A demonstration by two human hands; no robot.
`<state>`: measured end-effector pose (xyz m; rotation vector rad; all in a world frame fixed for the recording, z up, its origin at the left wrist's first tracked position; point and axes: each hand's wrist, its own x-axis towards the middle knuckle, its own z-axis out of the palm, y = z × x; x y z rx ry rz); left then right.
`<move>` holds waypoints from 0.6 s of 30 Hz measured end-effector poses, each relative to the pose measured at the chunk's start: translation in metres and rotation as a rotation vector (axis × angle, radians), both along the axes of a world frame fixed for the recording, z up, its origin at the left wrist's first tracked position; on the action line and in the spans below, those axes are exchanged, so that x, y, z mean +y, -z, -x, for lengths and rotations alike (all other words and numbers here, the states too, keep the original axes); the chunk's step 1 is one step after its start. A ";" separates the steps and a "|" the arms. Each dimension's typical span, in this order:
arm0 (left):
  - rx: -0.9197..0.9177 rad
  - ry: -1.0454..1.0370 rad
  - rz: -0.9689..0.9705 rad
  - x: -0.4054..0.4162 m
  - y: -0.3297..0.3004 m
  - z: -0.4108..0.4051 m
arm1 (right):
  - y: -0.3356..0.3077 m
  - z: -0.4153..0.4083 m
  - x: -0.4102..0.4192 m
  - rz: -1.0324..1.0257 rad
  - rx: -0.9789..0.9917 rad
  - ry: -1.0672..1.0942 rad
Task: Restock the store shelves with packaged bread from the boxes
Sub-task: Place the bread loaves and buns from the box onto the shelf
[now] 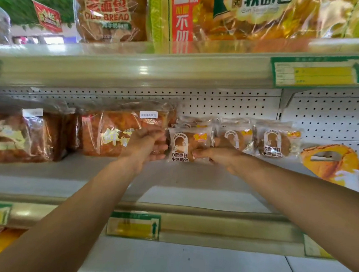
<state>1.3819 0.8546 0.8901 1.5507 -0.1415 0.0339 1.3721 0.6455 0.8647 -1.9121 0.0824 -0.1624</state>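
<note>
Both my arms reach onto the middle shelf (171, 178). A small clear-wrapped bun packet (184, 144) with black lettering stands upright at the back between my hands. My left hand (145, 144) curls around its left edge, in front of a large brown loaf bag (114, 133). My right hand (222, 157) pinches the packet's lower right corner. Two more small bun packets (234, 136) (274, 141) stand in a row to the right.
Another large loaf bag (17, 134) lies at the far left, and a yellow ring-bread pack (331, 162) sits far right. The upper shelf (136, 68) holds big bread bags close overhead. Price tags (134, 225) line the shelf's front rail. A white pegboard (230, 105) backs the shelf.
</note>
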 end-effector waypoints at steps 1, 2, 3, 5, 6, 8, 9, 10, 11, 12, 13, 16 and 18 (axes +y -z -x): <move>0.004 0.011 0.000 0.001 0.001 0.000 | -0.001 0.001 0.000 0.008 -0.014 -0.006; 0.008 0.022 0.001 0.002 0.002 -0.001 | -0.001 0.001 0.002 0.019 -0.023 -0.005; 0.012 0.033 0.005 0.002 0.002 -0.001 | -0.001 0.001 0.003 0.026 -0.016 0.006; 0.021 0.049 0.017 0.003 0.004 0.000 | 0.001 -0.002 0.006 0.059 -0.002 0.050; 0.025 0.053 0.020 0.004 0.005 -0.001 | 0.002 -0.002 0.007 0.084 0.002 0.066; 0.030 0.057 0.028 0.005 0.006 0.000 | 0.005 -0.002 0.009 0.114 -0.002 0.090; 0.033 0.058 0.032 0.006 0.007 0.000 | 0.005 -0.001 0.009 0.104 -0.005 0.099; 0.039 0.059 0.033 0.007 0.007 0.001 | 0.004 0.001 0.010 0.083 -0.010 0.105; 0.045 0.061 0.036 0.007 0.006 0.002 | 0.002 0.003 0.012 0.066 -0.001 0.119; 0.052 0.061 0.034 0.007 0.006 0.003 | 0.000 0.004 0.013 0.062 0.006 0.121; 0.060 0.060 0.032 0.007 0.005 0.006 | -0.001 0.005 0.014 0.070 0.021 0.130; 0.081 0.059 0.016 0.004 0.000 0.015 | -0.004 0.011 0.012 0.138 0.050 0.149; 0.079 0.057 0.014 0.003 -0.004 0.025 | -0.010 0.024 0.013 0.166 0.047 0.188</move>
